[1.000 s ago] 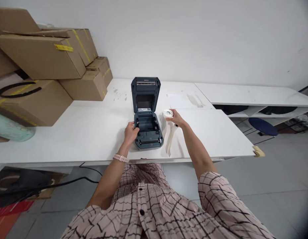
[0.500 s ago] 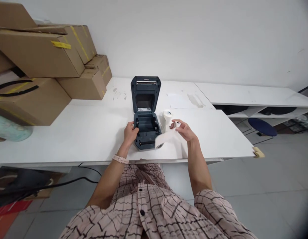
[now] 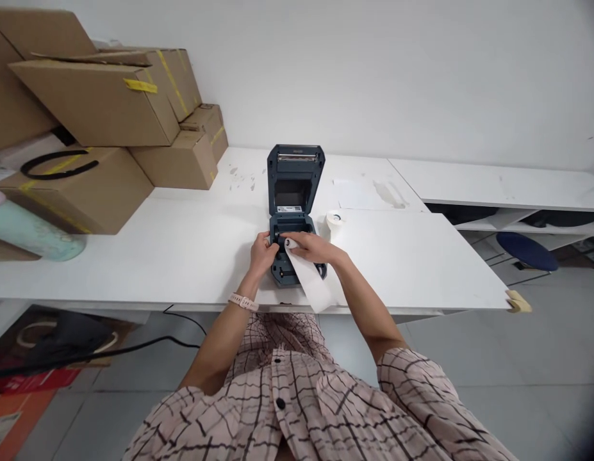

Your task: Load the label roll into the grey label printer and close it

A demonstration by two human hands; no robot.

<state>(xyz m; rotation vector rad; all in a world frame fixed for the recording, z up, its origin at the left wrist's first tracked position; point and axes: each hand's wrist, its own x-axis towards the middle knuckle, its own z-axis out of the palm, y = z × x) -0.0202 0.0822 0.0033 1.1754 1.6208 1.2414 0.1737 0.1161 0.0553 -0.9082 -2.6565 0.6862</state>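
A dark blue-grey label printer stands on the white table with its lid raised. My left hand is closed on the left edge of the printer's base, its thumb reaching inside by the roll compartment. My right hand holds a small roll of white label paper over the compartment. The paper's loose strip hangs down across the printer's front right corner toward the table edge. My right fingers cover part of the roll. Whether it touches the holder inside, I cannot tell.
Another white paper roll stands just right of the printer. Cardboard boxes are stacked at the left, with a pale green bottle in front. A blue stool is beyond the table's right edge.
My right hand has moved left with the paper roll, from beside the printer to above its open compartment. My left thumb has shifted further inside. The camera view has turned slightly left.
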